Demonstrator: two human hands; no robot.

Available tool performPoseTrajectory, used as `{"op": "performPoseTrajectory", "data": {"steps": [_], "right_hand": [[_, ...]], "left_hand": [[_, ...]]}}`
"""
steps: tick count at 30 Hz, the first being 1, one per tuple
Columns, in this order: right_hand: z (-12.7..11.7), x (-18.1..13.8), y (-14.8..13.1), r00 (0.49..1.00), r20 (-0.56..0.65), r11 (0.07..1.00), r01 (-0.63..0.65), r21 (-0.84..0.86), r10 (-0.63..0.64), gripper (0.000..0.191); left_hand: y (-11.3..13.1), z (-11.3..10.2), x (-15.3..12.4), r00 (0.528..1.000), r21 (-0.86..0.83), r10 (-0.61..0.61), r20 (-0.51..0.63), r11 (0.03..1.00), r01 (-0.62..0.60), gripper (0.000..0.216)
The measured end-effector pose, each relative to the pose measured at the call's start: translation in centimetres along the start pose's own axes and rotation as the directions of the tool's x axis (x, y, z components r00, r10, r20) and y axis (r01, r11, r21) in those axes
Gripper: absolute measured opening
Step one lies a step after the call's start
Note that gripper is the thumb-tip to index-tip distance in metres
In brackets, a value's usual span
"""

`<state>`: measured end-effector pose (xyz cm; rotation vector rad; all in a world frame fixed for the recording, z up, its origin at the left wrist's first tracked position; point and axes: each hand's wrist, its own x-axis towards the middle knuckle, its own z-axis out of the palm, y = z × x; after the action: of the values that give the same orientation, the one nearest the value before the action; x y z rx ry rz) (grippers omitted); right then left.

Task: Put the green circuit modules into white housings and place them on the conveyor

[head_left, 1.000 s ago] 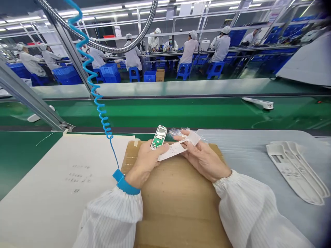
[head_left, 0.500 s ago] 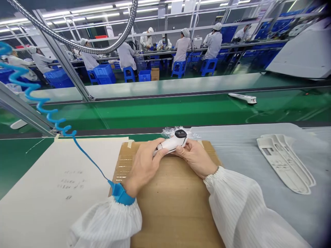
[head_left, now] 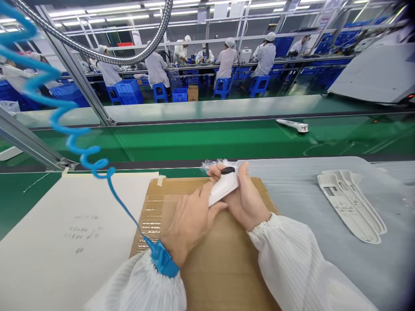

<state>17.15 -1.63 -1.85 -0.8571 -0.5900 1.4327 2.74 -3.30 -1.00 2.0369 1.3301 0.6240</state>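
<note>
Between my two hands, above a taped cardboard sheet [head_left: 227, 268], is a white handheld device [head_left: 223, 188] with a black end cap [head_left: 228, 170] tilted up and away. My left hand [head_left: 194, 211] grips its lower end, with the thumb along the near side. My right hand [head_left: 248, 196] cradles the capped end from the right, palm turned up, thumb raised and fingers curled behind it. Crumpled clear plastic [head_left: 207, 164] lies just beyond the fingers. A blue wrist strap [head_left: 164, 259] circles my left wrist.
A blue coiled cord [head_left: 74, 140] runs from the strap to the upper left. White shell parts [head_left: 352, 207] lie on a foam sheet [head_left: 298, 194] at right. Another white device [head_left: 292, 125] rests on the green belt [head_left: 194, 144]. Marked paper [head_left: 106, 203] is at left. Co-workers sit beyond.
The device has turned, so its black cap now shows edge-on. My right hand has rolled palm up beneath it, and my left hand has shifted nearer and to the right.
</note>
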Motion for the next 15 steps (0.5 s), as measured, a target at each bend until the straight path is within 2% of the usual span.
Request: {"op": "performPoseTrajectory", "data": {"steps": [1,3,6,8,11,15], "right_hand": [[0.3,-0.1,0.0,0.998,-0.049,0.993,-0.034,0.114,0.040,0.049],[0.6,-0.2,0.0,0.993,-0.068,0.964,-0.080,0.253,0.100,0.046],[0.3,-0.2,-0.3,0.991,-0.003,0.943,-0.127,0.309,0.134,0.045],[0.1,-0.2,-0.6,0.986,0.051,0.946,-0.164,0.279,0.156,0.042],[0.2,-0.3,-0.9,0.968,0.189,0.965,-0.199,0.172,0.166,0.034],[0.5,-0.8,-0.2,0.958,0.258,0.981,-0.160,0.105,0.128,0.030]], "left_hand": [[0.0,0.4,-0.2,0.999,0.046,-0.009,0.042,0.999,0.007,0.038],[-0.1,1.1,-0.4,0.994,0.095,-0.005,0.111,0.995,-0.005,0.037],[-0.6,1.6,-0.4,0.989,0.026,0.024,0.149,0.999,-0.028,0.041],[-1.0,1.0,0.0,0.989,-0.079,0.010,0.148,0.997,0.002,0.035],[-1.5,-0.8,0.8,0.996,-0.172,-0.060,0.059,0.983,0.070,0.026],[-1.0,-2.5,0.9,0.998,-0.230,0.004,-0.065,0.973,-0.019,0.048]]}}
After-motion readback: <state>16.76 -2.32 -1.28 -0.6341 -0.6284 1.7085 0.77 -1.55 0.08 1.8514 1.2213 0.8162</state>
